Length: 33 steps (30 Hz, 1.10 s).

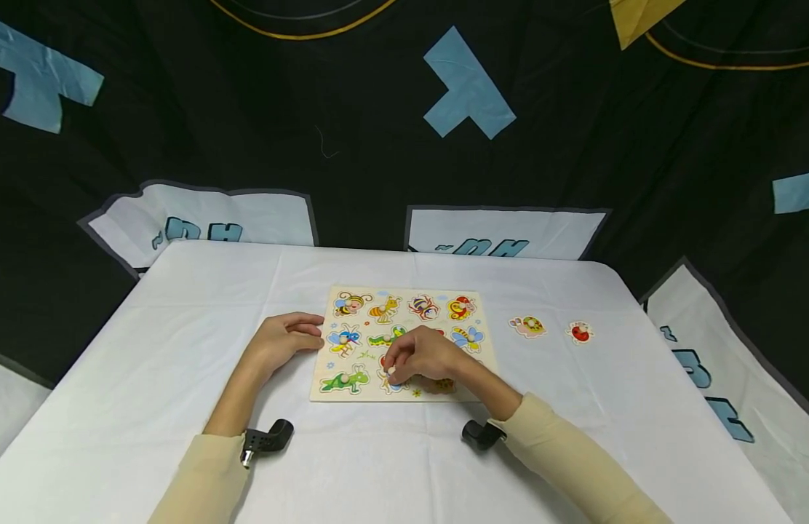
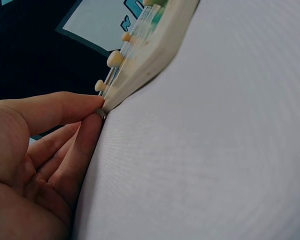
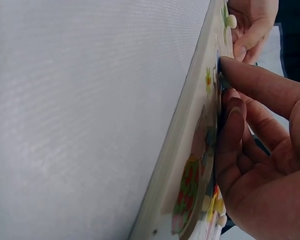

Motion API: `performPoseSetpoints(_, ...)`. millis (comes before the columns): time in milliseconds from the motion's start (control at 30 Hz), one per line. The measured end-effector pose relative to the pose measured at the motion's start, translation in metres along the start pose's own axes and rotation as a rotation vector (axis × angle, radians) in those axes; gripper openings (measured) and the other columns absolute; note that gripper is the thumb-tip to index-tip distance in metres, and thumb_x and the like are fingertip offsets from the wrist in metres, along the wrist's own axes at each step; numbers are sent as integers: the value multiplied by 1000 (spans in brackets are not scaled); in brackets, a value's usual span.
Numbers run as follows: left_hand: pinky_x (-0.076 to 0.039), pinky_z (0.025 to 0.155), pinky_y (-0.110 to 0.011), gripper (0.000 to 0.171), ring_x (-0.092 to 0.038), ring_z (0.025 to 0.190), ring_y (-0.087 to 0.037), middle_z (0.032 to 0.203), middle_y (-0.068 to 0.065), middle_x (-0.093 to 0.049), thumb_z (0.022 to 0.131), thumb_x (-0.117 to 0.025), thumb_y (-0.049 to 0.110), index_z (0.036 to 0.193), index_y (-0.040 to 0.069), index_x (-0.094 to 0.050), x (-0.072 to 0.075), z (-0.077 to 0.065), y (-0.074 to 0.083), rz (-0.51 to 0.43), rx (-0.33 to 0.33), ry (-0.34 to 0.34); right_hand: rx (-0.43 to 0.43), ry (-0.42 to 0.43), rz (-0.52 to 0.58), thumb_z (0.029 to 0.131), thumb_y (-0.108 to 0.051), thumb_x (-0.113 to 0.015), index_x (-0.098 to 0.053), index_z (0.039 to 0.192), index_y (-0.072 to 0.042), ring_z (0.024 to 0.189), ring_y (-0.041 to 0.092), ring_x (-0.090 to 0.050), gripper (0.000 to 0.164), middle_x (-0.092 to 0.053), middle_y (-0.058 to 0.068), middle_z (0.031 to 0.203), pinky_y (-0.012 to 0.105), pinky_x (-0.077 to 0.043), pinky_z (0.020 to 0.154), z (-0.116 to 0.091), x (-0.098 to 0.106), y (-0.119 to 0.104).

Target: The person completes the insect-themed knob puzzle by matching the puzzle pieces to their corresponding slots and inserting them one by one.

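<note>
A pale wooden insect puzzle board (image 1: pixel 372 397) lies on the white table, with cartoon insects in rows, several bearing knobs. My left hand (image 1: pixel 283 342) is at its left side; in the left wrist view, the thumb and a finger (image 2: pixel 90 127) pinch the board's edge. Over the near row, my right hand (image 1: pixel 427 354) has its thumb and fingertips on a small puzzle piece (image 1: pixel 396 386) with blue colouring, pinching it by its knob. That hand covers most of the piece, and whether it sits fully in its recess cannot be seen.
Right of the board lie two loose pieces, a yellow-and-pink snail-like one (image 1: pixel 527 327) and a red ladybird (image 1: pixel 580 332). White cloth (image 1: pixel 378 466) covers the table. A dark curtain (image 1: pixel 352 145) with pale blue shapes hangs behind it.
</note>
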<state>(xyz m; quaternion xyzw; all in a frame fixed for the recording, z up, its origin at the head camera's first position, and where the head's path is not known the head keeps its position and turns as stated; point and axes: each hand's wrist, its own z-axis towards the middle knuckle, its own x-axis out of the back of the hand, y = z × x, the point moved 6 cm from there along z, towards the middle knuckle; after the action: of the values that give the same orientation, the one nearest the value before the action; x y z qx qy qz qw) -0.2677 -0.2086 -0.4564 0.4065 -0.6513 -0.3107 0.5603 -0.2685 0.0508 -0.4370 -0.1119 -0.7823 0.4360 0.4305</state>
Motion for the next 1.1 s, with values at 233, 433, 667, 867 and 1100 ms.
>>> performPoseSetpoints(233, -45, 90, -29, 51, -66, 97, -14, 109, -6, -73, 85, -79, 18, 133, 11, -66, 0, -1, -1, -7, 14, -8, -2, 6, 17, 75, -16, -88, -78, 86, -18, 67, 10, -55, 15, -66, -5, 70, 26, -42, 65, 1, -1, 0)
performPoseSetpoints(433, -43, 95, -35, 52, -64, 105, -21, 112, -7, -73, 85, -79, 19, 134, 12, -65, 1, -2, -2, -5, 17, -6, 8, 6, 25, 75, -16, -88, -79, 87, -18, 68, 10, -55, 15, -66, -5, 70, 26, -41, 65, 1, -2, -1)
performPoseSetpoints(667, -44, 93, -32, 52, -65, 103, -19, 111, -6, -73, 85, -79, 19, 134, 11, -65, 1, -1, 0, 1, 5, -11, 13, 7, 21, 76, -15, -88, -79, 87, -19, 67, 9, -55, 15, -66, -5, 69, 26, -42, 65, 0, -1, 0)
performPoseSetpoints(867, -43, 93, -33, 52, -65, 100, -17, 110, -7, -73, 85, -79, 19, 134, 11, -65, 0, 0, 2, 2, 5, -12, 9, 23, 42, 75, -14, -88, -79, 87, -17, 66, 9, -55, 15, -65, -4, 68, 26, -41, 64, 1, 0, 1)
performPoseSetpoints(1100, -45, 90, -30, 52, -66, 97, -16, 109, -6, -73, 85, -79, 18, 134, 11, -65, 0, -1, 1, -4, 9, -7, 3, 38, 51, 75, -13, -88, -78, 86, -16, 66, 11, -54, 15, -64, -4, 68, 26, -41, 63, -2, -1, -1)
